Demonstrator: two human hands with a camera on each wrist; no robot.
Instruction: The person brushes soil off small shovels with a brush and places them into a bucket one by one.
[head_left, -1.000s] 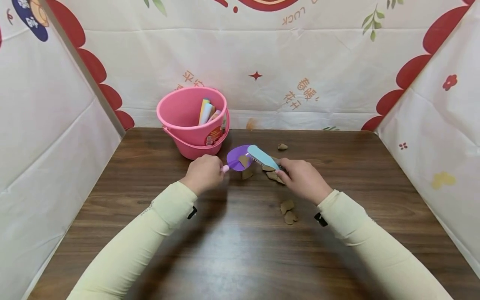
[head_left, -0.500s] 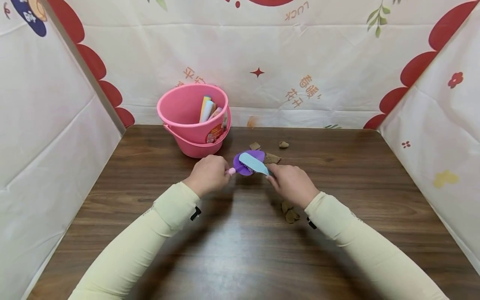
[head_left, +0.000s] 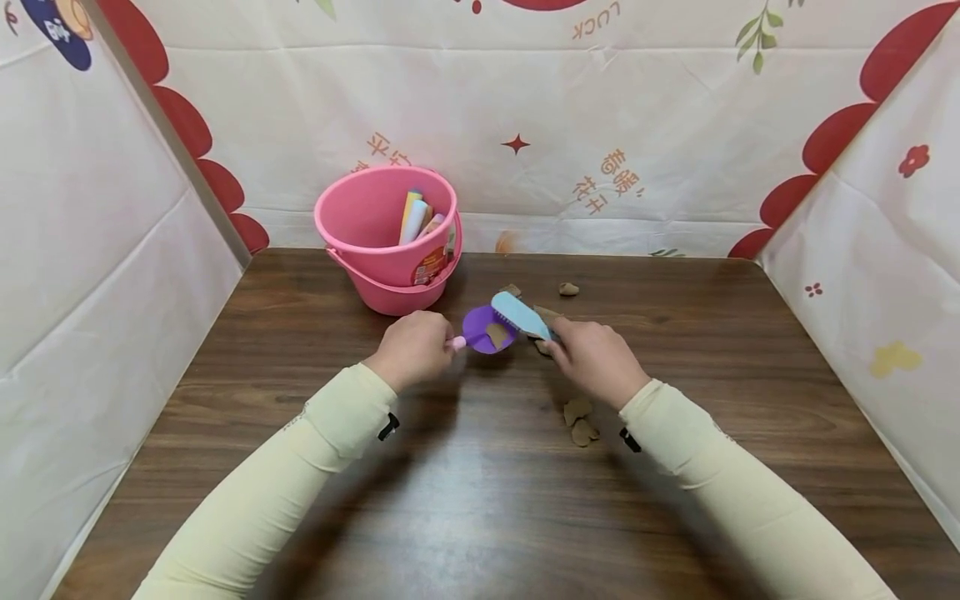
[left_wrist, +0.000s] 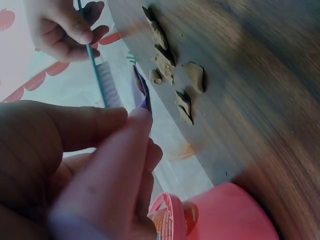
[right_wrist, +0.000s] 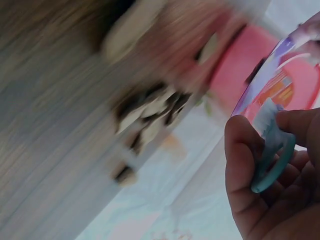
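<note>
My left hand (head_left: 415, 348) grips the pink handle (left_wrist: 102, 175) of a small round purple dustpan (head_left: 478, 321), held over the table. One brown torn piece (head_left: 497, 336) lies on the pan. A light blue brush (head_left: 517, 314) is in my right hand (head_left: 597, 358), pinched by its handle between thumb and fingers. Its bristles slant down at the pan's right rim; whether they touch it, I cannot tell. More brown pieces lie under and beside the brush, one of them (head_left: 542, 347) partly hidden by it. Behind the pan is another piece (head_left: 510, 290).
A pink bucket (head_left: 386, 271) stands at the back left, with several rolled coloured items (head_left: 415, 222) inside. A lone brown piece (head_left: 568, 289) lies towards the back; two more (head_left: 577, 411) lie nearer me. Printed white cloth (head_left: 480, 108) encloses the wooden table (head_left: 465, 500) on three sides.
The brush first went left over the dustpan, then came back right, baring the piece on the pan. One piece now lies behind the pan. My left hand moved slightly right.
</note>
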